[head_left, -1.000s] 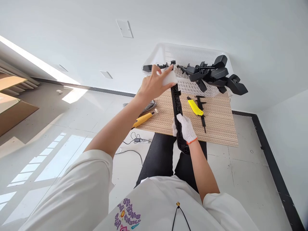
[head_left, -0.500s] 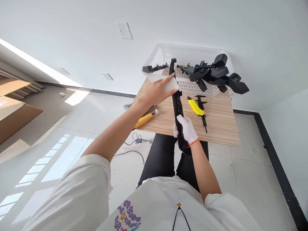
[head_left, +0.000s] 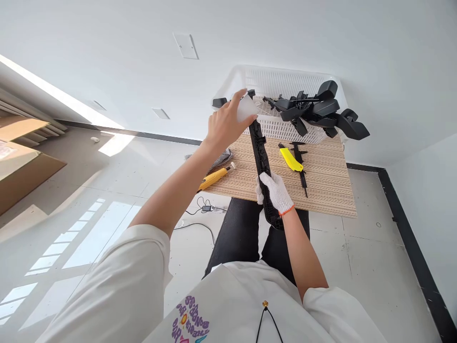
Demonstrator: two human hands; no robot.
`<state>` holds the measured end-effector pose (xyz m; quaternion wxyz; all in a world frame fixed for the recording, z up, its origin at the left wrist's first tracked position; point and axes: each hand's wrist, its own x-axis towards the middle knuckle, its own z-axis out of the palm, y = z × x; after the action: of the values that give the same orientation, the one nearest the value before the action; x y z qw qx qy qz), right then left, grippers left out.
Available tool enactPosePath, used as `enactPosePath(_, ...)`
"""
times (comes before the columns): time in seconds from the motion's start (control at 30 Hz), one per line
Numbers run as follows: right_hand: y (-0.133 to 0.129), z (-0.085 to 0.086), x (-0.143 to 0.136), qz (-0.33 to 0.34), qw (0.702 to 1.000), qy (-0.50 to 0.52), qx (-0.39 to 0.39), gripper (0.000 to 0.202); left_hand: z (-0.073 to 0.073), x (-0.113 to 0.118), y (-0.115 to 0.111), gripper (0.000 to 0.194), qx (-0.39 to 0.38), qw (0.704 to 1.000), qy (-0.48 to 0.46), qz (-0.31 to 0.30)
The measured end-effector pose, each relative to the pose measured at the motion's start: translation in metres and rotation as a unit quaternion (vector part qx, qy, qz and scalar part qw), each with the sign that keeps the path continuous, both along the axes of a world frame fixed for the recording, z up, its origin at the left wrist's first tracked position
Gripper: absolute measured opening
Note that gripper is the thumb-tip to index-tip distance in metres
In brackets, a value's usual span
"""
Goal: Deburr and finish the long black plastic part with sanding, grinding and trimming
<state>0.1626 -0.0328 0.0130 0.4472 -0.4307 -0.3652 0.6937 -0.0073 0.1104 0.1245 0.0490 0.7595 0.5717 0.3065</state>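
My left hand, bare, grips a white block that looks like a sponge. It is at the far end of a long black plastic part, against or just beside it. In a white knit glove, my right hand is wrapped around the near half of that part, which points away from me over the table edge. To the right on the table lie a yellow utility knife and a black caliper. A yellow rotary tool rests left of the part.
A white plastic basket stands at the back of the wood-grain table, with several black parts piled over its right side. Grey cloth lies at the table's left. Cables and cardboard boxes are on the floor.
My left hand has slid the white block away from me, toward the far end of the black part. That far end has tilted slightly left. My right hand keeps its hold.
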Motion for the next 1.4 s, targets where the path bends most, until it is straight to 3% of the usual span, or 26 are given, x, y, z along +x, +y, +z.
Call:
enactPosePath(0.1, -0.001, 0.001, 0.001, 0.003, 1.0, -0.001, 0.008, 0.034, -0.004, 0.002, -0.006, 0.064, -0.012, 1.0, -0.001, -0.026)
enactPosePath(0.37, -0.001, 0.001, 0.001, 0.002, 1.0, -0.015, 0.011, 0.034, 0.001, -0.009, -0.006, 0.064, -0.077, 0.981, 0.091, -0.152)
enactPosePath(0.67, 0.0, 0.003, 0.001, 0.004, 1.0, -0.029, 0.009, 0.035, 0.008, -0.014, 0.004, 0.063, -0.054, 0.981, 0.145, -0.116)
enactPosePath(0.87, 0.0, 0.002, 0.001, -0.01, 1.0, -0.005, 0.012, 0.035, 0.011, -0.005, 0.004, 0.066, -0.033, 0.979, 0.162, -0.12)
enactPosePath(1.1, -0.002, 0.003, 0.002, -0.01, 1.0, -0.005, 0.003, 0.033, -0.004, 0.006, -0.003, 0.051, 0.005, 0.98, 0.139, -0.143)
enactPosePath(1.4, -0.005, 0.003, 0.004, -0.005, 1.0, 0.004, -0.002, 0.031, -0.023, 0.006, -0.016, 0.049, 0.021, 0.979, 0.127, -0.158)
